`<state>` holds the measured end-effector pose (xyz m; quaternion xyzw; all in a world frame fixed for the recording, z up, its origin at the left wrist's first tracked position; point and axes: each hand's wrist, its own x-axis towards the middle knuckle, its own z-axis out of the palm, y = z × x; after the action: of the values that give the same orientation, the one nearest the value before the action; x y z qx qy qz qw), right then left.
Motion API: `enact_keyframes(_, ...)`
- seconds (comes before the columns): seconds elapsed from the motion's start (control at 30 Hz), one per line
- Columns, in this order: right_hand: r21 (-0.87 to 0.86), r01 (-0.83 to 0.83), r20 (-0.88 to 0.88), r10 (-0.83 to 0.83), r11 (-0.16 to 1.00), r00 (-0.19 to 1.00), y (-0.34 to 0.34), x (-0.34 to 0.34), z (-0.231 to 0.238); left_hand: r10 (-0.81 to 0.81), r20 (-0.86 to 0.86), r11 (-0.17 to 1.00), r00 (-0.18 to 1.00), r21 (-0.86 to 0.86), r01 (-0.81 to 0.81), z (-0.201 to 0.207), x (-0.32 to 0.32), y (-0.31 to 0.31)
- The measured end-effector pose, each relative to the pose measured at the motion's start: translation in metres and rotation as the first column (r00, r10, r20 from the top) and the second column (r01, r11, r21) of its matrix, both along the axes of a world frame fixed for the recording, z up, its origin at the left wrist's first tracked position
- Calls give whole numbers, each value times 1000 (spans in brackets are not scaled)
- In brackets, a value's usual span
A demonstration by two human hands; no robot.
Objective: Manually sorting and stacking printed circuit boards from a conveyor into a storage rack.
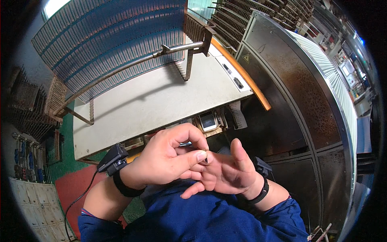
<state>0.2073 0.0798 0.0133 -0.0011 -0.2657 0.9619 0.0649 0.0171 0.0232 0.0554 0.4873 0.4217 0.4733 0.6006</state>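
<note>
My left hand (171,155) is closed in a pinch, thumb against forefinger, right at the fingers of my other hand. A small dark bit (206,160) shows beside the pinch; what it is I cannot make out. Palm up, my right hand (227,173) lies open under it, the thumb standing apart and the fingers partly covered by the left hand. Both hands are held in front of my body, short of the near edge of a white-topped table (161,105).
A metal rack (137,62) on the table holds a large panel of blue and coppery strips (117,36). An orange bar (246,78) and a black marker-like item (238,83) lie at the table's right end. Below sits a device with a screen (208,121). Metal cabinets (282,101) stand right.
</note>
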Motion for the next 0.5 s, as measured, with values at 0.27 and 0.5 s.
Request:
enact_keyframes(0.27, -4, -11, 5, 11, 1000, 1000, 0, 0, 2, -57, -86, 994, 995, 87, 65, -7, -5, 1)
enact_keyframes(0.5, -3, 7, -3, -7, 1000, 1000, 0, 0, 2, 30, -32, 998, 999, 50, -29, -5, 0, -2)
